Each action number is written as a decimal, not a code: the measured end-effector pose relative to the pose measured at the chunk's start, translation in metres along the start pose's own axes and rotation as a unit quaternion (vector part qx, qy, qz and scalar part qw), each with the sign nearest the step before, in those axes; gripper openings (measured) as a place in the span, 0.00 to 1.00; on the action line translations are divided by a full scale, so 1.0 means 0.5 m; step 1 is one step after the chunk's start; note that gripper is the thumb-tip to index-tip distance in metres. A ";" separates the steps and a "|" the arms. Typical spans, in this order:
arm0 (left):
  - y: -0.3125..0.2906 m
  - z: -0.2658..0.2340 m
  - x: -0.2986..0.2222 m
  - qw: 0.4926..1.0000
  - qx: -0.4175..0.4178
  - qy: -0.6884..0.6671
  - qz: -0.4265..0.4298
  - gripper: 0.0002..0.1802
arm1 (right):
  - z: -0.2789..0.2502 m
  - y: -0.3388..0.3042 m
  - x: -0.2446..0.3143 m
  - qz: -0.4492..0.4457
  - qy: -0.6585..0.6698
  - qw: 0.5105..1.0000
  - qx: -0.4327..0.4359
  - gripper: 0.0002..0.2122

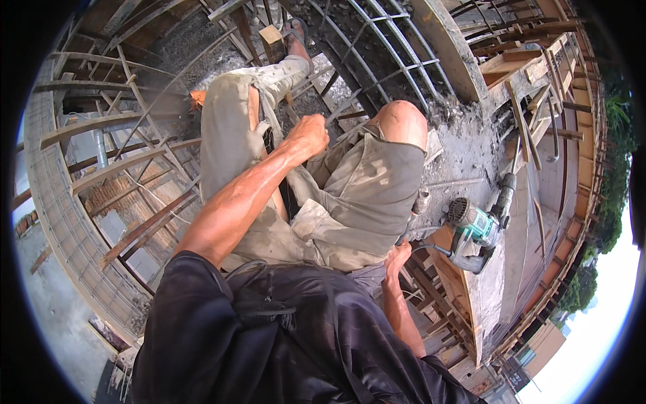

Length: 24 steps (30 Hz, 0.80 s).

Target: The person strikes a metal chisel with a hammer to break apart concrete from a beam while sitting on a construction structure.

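And there's the green power drill (476, 225), lying on the rough concrete ledge (464, 151), probably for solid support within reach. Left hand (309, 137) clenched, contents hidden; right hand (398, 257) curled low, its grip I can't tell. The drill's near the right, well apart from the left.

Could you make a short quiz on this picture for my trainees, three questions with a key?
1. Which is nearer the teal drill: the left hand or the right hand?
2. True or false: the left hand shows higher in the picture than the right hand.
3. Which shows near the top of the picture, beyond the knees?
a) a wheelbarrow
b) metal bars
c) a bucket

Key:
1. The right hand
2. True
3. b
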<state>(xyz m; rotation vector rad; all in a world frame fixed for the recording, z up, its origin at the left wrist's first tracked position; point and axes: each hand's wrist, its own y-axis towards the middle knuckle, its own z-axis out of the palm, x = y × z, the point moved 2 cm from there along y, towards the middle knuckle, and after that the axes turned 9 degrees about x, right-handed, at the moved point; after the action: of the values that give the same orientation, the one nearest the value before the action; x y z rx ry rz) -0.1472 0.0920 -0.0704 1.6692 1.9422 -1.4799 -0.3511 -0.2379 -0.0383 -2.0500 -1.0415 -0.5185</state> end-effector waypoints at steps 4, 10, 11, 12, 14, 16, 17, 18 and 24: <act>0.001 -0.038 -0.023 0.999 -0.027 -0.021 0.016 0.13 | -0.005 0.004 -0.028 -0.009 0.041 0.999 0.002 0.13; 0.112 -0.034 0.029 0.997 0.014 0.060 -0.043 0.15 | -0.006 -0.004 0.000 -0.010 0.034 0.999 0.014 0.13; 0.110 -0.032 0.043 0.998 -0.023 0.047 -0.031 0.15 | -0.010 -0.002 -0.012 0.002 0.027 1.000 0.011 0.13; 0.107 -0.036 0.049 0.997 -0.046 0.031 -0.043 0.15 | -0.007 0.000 -0.010 0.013 0.025 1.000 0.009 0.13; 0.103 -0.043 0.061 0.993 -0.093 -0.001 -0.069 0.15 | -0.005 -0.001 -0.005 -0.004 0.036 0.999 0.001 0.12; 0.102 -0.051 0.071 0.995 -0.092 0.003 -0.043 0.15 | -0.003 0.002 0.002 -0.004 -0.006 1.000 0.000 0.12; 0.098 -0.041 0.070 0.995 -0.090 0.011 -0.047 0.14 | -0.001 -0.003 0.004 -0.007 0.013 1.000 0.001 0.12; 0.097 -0.038 0.056 0.995 -0.089 0.020 -0.046 0.14 | 0.002 -0.003 0.005 -0.012 0.034 0.999 -0.004 0.12; 0.060 -0.007 0.017 0.999 0.021 0.046 -0.002 0.14 | -0.004 0.005 -0.014 -0.025 -0.004 1.000 -0.010 0.13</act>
<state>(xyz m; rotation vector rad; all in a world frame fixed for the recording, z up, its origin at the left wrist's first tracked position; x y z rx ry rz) -0.1239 0.0965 -0.0907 1.7835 1.9745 -1.4800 -0.3534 -0.2440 -0.0428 -2.0501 -1.0979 -0.5497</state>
